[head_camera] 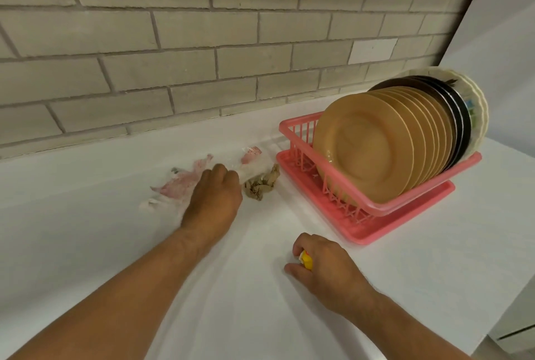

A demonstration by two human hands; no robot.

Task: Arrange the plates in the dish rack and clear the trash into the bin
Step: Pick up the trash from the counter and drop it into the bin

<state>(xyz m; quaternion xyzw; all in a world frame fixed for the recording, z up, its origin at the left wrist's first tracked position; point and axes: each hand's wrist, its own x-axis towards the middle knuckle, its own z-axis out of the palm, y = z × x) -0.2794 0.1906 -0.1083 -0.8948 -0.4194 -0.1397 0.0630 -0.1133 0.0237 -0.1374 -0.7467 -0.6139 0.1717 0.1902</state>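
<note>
Plates [376, 145] racked in pink dish rack [292, 128], done. Trash remains on table [260, 316]: left hand [214, 194] grip curled on plastic wrappers [176, 183], brown paper [260, 184] beside; right hand [324, 267] pinches yellow scrap [306, 259]. Bin unseen.

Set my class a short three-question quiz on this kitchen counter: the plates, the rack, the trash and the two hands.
1. True or false: the plates stand on edge in the pink dish rack.
2. What does the right hand grip? A) a small yellow item B) a spoon C) a cup
3. Fill in: the crumpled brown paper lies between the dish rack and the ____ hand, which grips a plastic wrapper.
Key: 1 true; 2 A; 3 left.
</note>
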